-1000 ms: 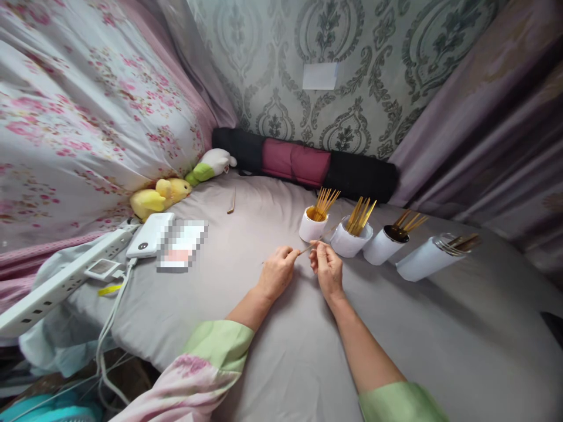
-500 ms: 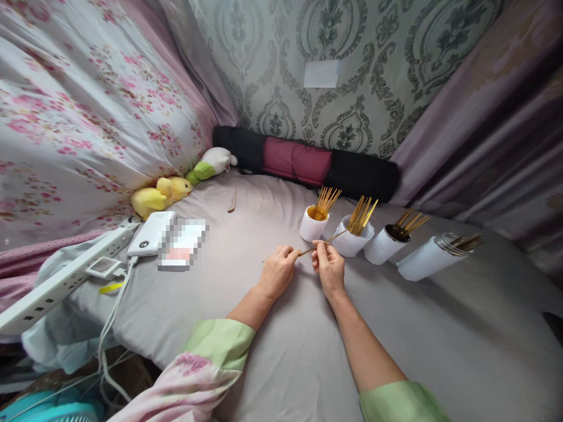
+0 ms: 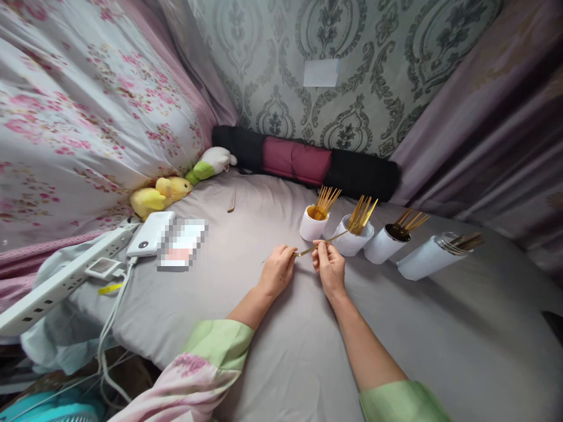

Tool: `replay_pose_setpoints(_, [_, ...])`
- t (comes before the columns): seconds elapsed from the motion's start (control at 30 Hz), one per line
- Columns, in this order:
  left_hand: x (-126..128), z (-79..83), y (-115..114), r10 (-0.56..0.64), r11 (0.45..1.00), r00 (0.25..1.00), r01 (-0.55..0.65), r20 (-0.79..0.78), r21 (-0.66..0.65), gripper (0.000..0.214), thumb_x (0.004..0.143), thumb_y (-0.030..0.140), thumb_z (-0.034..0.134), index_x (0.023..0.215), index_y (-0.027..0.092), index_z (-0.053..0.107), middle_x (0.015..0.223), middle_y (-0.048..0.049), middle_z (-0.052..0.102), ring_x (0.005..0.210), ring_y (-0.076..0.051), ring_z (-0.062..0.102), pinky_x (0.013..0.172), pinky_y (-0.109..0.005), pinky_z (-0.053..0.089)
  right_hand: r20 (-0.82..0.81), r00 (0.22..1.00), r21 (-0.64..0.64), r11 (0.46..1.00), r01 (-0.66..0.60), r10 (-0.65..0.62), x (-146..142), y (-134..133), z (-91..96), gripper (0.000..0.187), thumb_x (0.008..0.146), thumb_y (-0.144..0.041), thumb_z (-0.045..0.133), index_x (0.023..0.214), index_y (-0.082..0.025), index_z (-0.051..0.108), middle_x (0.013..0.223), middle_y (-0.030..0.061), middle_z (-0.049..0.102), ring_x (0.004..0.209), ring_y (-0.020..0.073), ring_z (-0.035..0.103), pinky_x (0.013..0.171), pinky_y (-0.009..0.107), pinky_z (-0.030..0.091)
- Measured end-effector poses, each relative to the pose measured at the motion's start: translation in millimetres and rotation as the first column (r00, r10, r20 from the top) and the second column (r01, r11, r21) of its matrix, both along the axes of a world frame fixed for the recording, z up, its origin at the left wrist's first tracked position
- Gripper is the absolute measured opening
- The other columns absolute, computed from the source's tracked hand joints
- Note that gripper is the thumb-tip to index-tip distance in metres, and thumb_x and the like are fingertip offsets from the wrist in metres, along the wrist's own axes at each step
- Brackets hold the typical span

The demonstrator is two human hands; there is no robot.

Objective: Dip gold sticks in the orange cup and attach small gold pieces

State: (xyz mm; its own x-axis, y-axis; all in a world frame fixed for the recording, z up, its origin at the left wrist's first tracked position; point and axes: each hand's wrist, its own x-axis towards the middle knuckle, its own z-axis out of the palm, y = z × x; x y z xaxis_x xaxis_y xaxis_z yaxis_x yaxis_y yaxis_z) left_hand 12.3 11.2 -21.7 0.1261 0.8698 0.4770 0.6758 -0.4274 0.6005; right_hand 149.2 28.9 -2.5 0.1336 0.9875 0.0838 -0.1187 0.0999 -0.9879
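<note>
A thin gold-coloured stick [image 3: 336, 237] with a bent end spans the gap between my two hands. My left hand [image 3: 277, 271] is closed, its thumb and fingertips pinched at the bent end of the stick. A fine dark tip pokes out on that hand's far left side; I cannot tell what it belongs to. My right hand [image 3: 329, 266] pinches the stick's middle, and the far end points up and right toward the white-wrapped cups. Another bent stick [image 3: 231, 200] lies alone on the grey sheet [image 3: 259, 217].
Several white-wrapped cups hold thin sticks: one cup [image 3: 315, 227], a wider cup [image 3: 354, 241], a third cup [image 3: 382, 247] and a tilted jar [image 3: 422, 261]. On the left are a power bank [image 3: 152, 234], a power strip [image 3: 70, 275] and plush toys [image 3: 162, 196]. A black-and-maroon roll [image 3: 299, 161] lies behind.
The stick has shifted slightly, and more of its bent end now shows beside my left fingertips. Both hands stay nearly in the same place.
</note>
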Motion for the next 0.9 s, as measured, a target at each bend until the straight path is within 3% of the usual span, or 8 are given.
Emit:
replay_pose_setpoints(0.53, [1.4,6.1,1.6,0.103,0.977,0.95,-0.04,0.295,-0.212,0.02,0.083,0.02,0.046,0.091,0.016,0.063,0.086,-0.0068,0.063,0.073,-0.014,0.056,0.07,-0.025,0.043,0.096,0.993,0.013,0.998,0.065,-0.066,4.0,2.6,-5.6,0.035,0.082,-0.049,0.046,0.089,-0.016,0.058,0.059,-0.0042,0.046,0.044,0.0052,0.04,0.038,0.017,0.032])
replay_pose_setpoints(0.67, [3.1,8.0,2.1,0.152,0.951,0.899,-0.02,0.41,-0.31,0.021,0.081,0.023,0.047,0.09,0.015,0.064,0.081,-0.0057,0.065,0.071,-0.014,0.057,0.067,-0.024,0.043,0.119,0.99,0.024,0.997,0.072,-0.075,4.9,3.3,-6.2,0.035,0.083,-0.049,0.045,0.087,-0.017,0.057,0.057,-0.0047,0.044,0.044,0.0057,0.039,0.038,0.017,0.031])
replay_pose_setpoints(0.9, [8.6,11.1,2.2,0.206,0.874,0.78,0.124,0.591,-0.469,0.024,0.079,0.029,0.048,0.089,0.012,0.063,0.069,-0.0027,0.061,0.053,-0.01,0.052,0.049,-0.02,0.039,0.171,0.982,0.049,0.996,0.072,-0.079,6.8,4.0,-9.0,0.035,0.084,-0.049,0.043,0.086,-0.017,0.057,0.055,-0.0054,0.041,0.043,0.0061,0.036,0.039,0.019,0.03])
